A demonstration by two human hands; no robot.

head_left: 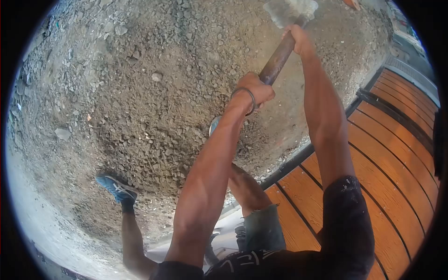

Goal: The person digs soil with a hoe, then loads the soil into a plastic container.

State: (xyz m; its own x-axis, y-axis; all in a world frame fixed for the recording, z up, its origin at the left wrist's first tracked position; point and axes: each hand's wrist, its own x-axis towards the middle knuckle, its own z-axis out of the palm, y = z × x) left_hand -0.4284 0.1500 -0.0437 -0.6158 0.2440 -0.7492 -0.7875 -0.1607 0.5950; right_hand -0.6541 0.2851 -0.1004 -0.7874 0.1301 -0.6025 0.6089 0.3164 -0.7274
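A shovel slants up and to the right in the head view, its thick brown handle held in both of my hands. My left hand, with a dark band at the wrist, is wrapped round the lower end of the handle. Farther along, my right hand is closed round the shaft close to the blade. The dusty, pale metal blade lies over the ground at the top edge. Loose soil and gravel spread beneath and to the left of the hands.
Orange slatted decking with a dark edge runs along the right side, crossed by a black bar. My blue shoe stands on the gravel at lower left. Pale stones lie scattered about. An orange object shows at the top edge.
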